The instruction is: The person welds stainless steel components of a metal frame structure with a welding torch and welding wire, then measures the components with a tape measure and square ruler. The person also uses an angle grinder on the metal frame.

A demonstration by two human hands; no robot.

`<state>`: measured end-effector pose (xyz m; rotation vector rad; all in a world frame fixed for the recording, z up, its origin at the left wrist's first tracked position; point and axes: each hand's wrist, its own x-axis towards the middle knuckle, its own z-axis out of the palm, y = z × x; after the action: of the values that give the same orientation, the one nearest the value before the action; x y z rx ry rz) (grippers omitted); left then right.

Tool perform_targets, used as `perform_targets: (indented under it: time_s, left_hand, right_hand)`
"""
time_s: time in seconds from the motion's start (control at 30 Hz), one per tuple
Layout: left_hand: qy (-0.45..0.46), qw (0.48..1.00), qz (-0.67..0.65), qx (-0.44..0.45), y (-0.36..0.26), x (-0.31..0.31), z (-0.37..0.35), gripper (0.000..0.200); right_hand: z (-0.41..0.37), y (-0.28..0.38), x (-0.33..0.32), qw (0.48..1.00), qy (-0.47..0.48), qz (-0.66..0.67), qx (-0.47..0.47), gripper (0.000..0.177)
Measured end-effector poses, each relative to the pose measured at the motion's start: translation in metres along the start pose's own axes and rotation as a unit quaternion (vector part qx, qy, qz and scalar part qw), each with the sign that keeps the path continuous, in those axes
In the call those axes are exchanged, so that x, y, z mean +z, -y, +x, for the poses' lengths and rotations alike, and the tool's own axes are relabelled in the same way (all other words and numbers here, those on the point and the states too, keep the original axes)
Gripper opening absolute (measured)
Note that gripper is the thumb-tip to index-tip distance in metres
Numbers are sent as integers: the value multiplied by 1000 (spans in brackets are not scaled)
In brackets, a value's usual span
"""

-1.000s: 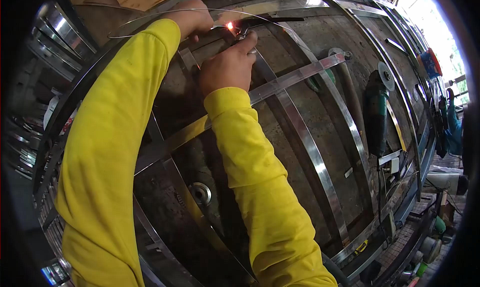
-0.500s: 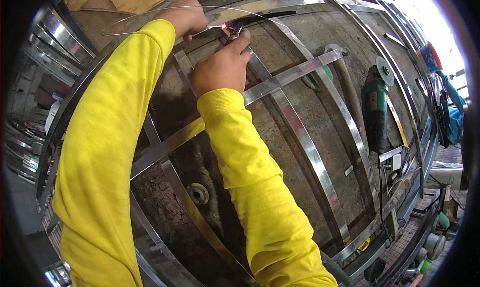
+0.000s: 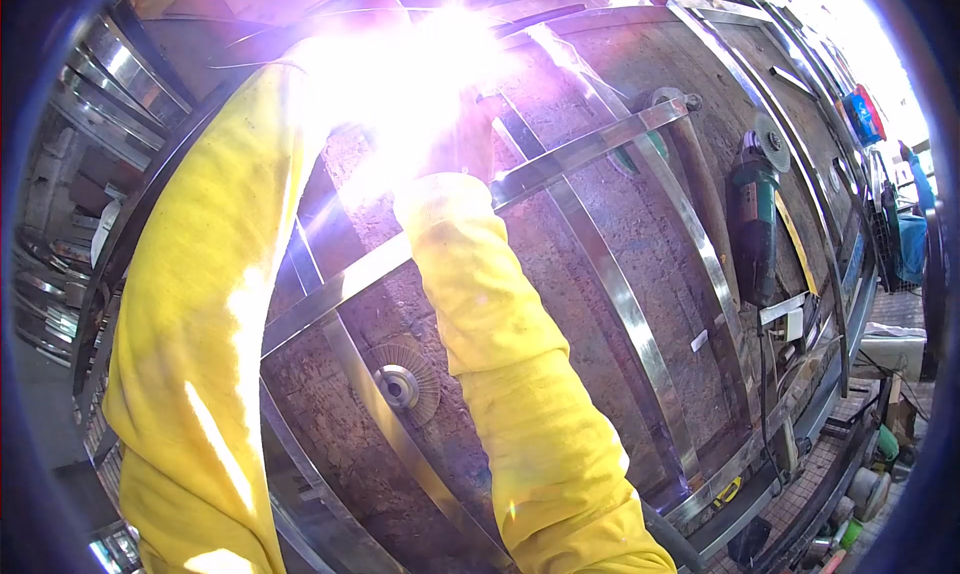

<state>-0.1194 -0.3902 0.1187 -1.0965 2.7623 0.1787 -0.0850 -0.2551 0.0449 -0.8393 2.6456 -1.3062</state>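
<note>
A white-violet welding arc glares at the top, washing out both hands. My right hand is at its lower edge; only its wrist side shows, and the welding torch it gripped a moment ago is hidden. Left of the arc, my left hand is lost in the light, its fingers unseen; half a second earlier they were closed on a thin wire. A loop of that filler wire still shows left of the hand. Below both hands lies a frame of shiny flat metal bars, crossed by another bar.
Right of the hands lie an angle grinder and a hammer. A round wire brush wheel sits under the bars, between my sleeves. A yellow tape measure lies near the lower right edge. More metal strips stand at left.
The small red glow at the torch tip has become a blinding arc, lighting my sleeves and the worktop. Both arms stay in nearly the same place.
</note>
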Motion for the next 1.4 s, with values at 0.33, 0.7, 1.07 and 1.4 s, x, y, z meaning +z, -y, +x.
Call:
perform_targets:
  time_s: [0.33, 0.7, 1.07, 1.4]
  left_hand:
    - [-12, 1000, 14, 1, 2, 0, 5, 26]
    - [-3, 999, 27, 21, -3, -6, -6, 24]
    - [-7, 1000, -4, 23, 0, -3, -4, 25]
    - [-4, 1000, 8, 24, 1, -3, 0, 25]
  right_hand:
    - [-4, 17, -17, 981, -21, 107, 159, 85]
    - [-3, 16, -18, 982, -1, 117, 147, 84]
    - [-2, 12, -10, 983, -17, 112, 143, 89]
    - [-3, 15, -19, 978, -8, 140, 155, 81]
